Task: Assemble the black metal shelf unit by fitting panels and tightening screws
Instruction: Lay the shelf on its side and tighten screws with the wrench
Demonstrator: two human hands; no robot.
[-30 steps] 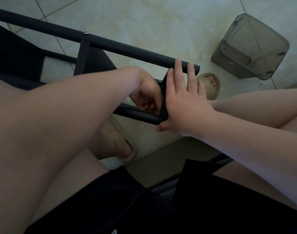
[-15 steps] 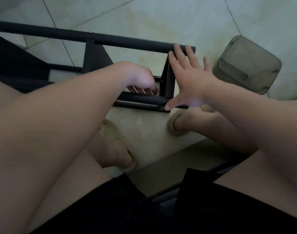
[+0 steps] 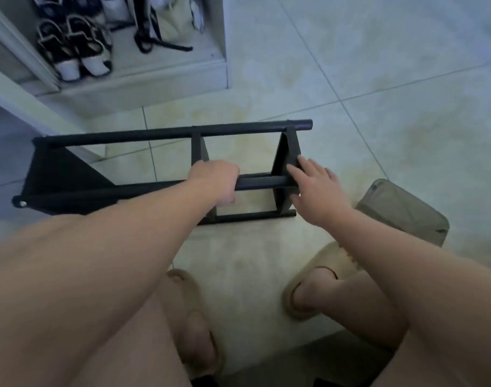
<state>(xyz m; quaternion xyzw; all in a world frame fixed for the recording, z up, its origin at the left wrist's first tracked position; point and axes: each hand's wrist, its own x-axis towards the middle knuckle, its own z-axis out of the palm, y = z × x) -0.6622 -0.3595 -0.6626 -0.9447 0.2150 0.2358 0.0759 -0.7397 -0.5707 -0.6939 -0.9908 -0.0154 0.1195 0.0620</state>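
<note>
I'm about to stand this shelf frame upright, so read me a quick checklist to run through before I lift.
1. Left hand grip on the middle tube: ok, fingers curled round it.
2. Right hand grip on the end panel: not ok, straight fingers only touch it.
3. Screws tight: cannot tell; just one corner screw shows.
4. Room at the right end: not ok, the bin sits close by.
5. Slippers apart from the frame: ok.

shelf frame (image 3: 166,134): matt black metal | floor (image 3: 378,79): glossy pale tile | slippers (image 3: 322,275): matt foam
</note>
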